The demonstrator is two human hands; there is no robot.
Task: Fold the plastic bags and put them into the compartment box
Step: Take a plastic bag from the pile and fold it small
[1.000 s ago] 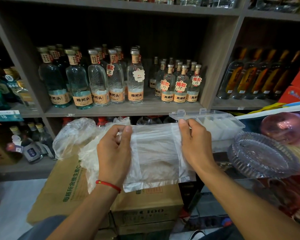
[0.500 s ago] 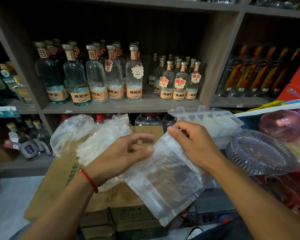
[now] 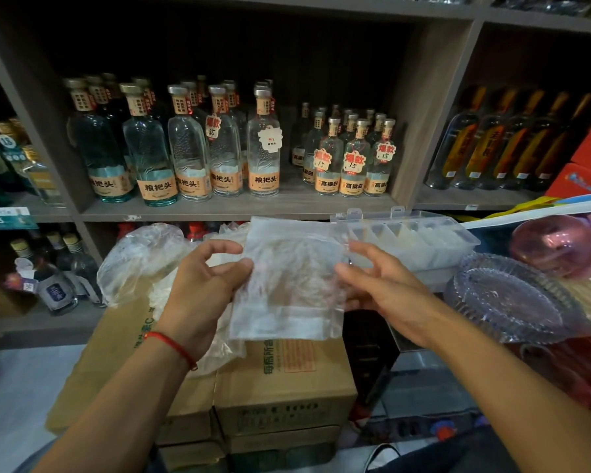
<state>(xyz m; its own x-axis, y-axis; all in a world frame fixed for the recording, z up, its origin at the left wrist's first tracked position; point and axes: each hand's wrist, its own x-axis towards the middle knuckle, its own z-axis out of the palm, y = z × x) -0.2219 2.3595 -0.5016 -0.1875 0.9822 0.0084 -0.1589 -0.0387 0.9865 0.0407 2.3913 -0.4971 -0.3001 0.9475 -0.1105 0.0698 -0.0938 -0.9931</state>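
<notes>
Shop shelving stocked with liquor bottles (image 3: 263, 148) fills the background; stacked cardboard boxes (image 3: 284, 384) stand on the floor below it. A clear plastic bag (image 3: 287, 281), partly folded into a flat upright panel, is held in the air above the boxes. The left hand (image 3: 202, 285) grips its left edge, thumb in front and fingers curled behind. The right hand (image 3: 379, 285) meets the right edge with its fingers loosely spread; whether it pinches the film or only steadies it cannot be told. The compartment box (image 3: 423, 244), lid up, sits just beyond and to the right of the right hand, with white material showing in its cells. More loose bags (image 3: 144, 264) lie heaped behind the left hand. Judgement: the fold is mid-course. To do it well, align the edges squarely, press out trapped air, and crease firmly, so the packet ends narrow enough for one cell.
</notes>
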